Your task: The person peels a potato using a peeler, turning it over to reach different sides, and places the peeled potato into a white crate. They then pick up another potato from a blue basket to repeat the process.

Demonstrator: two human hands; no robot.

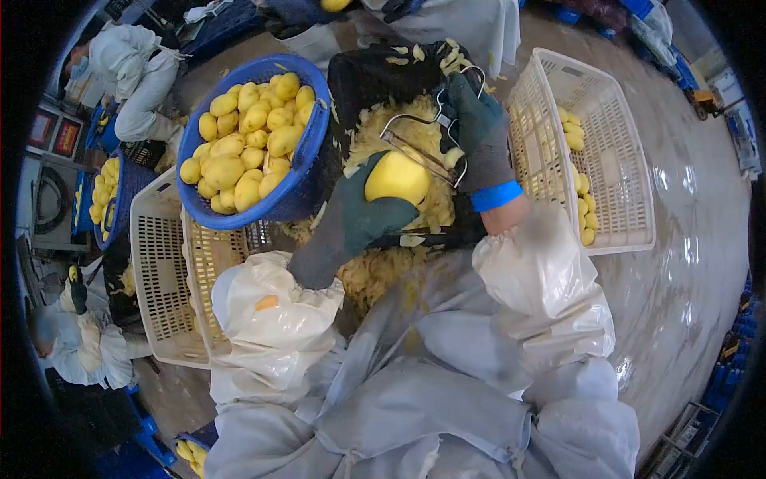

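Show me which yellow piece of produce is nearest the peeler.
The large yellow piece in the left hand, right by the peeler; those in the round blue basket and right-hand white crate lie farther away.

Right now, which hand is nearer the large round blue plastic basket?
Left. The gloved left hand is close to that basket's right side; the gloved right hand is farther right, holding a silver metal peeler.
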